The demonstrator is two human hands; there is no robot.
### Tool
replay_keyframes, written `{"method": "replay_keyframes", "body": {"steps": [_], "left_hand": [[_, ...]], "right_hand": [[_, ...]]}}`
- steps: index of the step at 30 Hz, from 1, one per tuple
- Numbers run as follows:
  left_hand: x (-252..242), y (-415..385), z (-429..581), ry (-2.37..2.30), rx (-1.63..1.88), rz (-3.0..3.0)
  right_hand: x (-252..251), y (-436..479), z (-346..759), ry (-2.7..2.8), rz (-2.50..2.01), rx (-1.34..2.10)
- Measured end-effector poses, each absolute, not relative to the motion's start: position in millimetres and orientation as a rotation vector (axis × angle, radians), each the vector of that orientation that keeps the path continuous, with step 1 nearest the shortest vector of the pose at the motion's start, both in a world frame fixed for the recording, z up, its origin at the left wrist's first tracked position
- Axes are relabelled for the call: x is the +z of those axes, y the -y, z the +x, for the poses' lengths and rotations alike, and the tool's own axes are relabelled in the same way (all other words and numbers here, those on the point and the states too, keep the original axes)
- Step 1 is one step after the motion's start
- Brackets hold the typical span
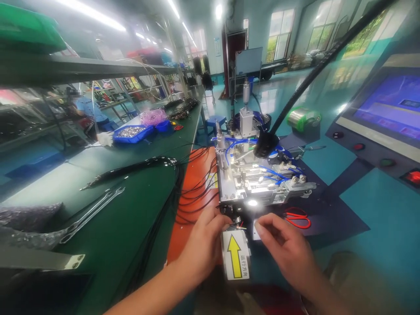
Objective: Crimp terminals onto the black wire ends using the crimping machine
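Note:
My left hand (pixel 208 232) is closed in a pinch at the front of a metal wire-processing machine (pixel 259 175). Just past its fingertips, small red and yellow wire ends (pixel 242 225) show, apparently of a thin black cable in its grip. To the right, my right hand (pixel 288 247) has thumb and forefinger pressed together beside a small pale metal plate (pixel 256 232); whatever they hold cannot be made out. Between the hands sits a white label with a yellow arrow (pixel 235 256). Thin black cables (pixel 197 199) run leftward from the machine over an orange-red board (pixel 197 166).
Red-handled scissors (pixel 298 218) lie right of the machine. A bundle of black cables (pixel 144 164) and two wrenches (pixel 93 214) rest on the green bench at left. Farther back are a blue tray (pixel 133 134) and a seated person (pixel 90 109). A control screen (pixel 390 105) stands at right.

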State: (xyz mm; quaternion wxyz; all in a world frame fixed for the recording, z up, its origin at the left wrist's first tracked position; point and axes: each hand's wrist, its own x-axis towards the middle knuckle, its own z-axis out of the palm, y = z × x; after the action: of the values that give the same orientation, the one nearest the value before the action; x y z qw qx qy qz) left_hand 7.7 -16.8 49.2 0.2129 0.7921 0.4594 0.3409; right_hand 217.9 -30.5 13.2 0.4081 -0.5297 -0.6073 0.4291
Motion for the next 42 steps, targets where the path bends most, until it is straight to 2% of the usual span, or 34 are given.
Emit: {"method": "replay_keyframes", "body": {"steps": [11,17,31,42], "left_hand": [[10.9,35.6,13.3,-1.332,1.100,2.080],[7.8,38.0,10.9,-1.303,1.132,2.069],[3.0,38.7,8.1,-1.291,1.112,2.130],[6.1,38.3,8.0,-1.247,1.083,2.039]], "right_hand": [[-6.0,32.2,214.3,1.480,-1.329,1.167],[-11.4,36.5,202.2,1.502,-1.325,1.269],[25.7,20.7,202.9,1.858,-1.213,1.179],[12.1,20.5,194.3,1.527,-1.208,1.495]]}}
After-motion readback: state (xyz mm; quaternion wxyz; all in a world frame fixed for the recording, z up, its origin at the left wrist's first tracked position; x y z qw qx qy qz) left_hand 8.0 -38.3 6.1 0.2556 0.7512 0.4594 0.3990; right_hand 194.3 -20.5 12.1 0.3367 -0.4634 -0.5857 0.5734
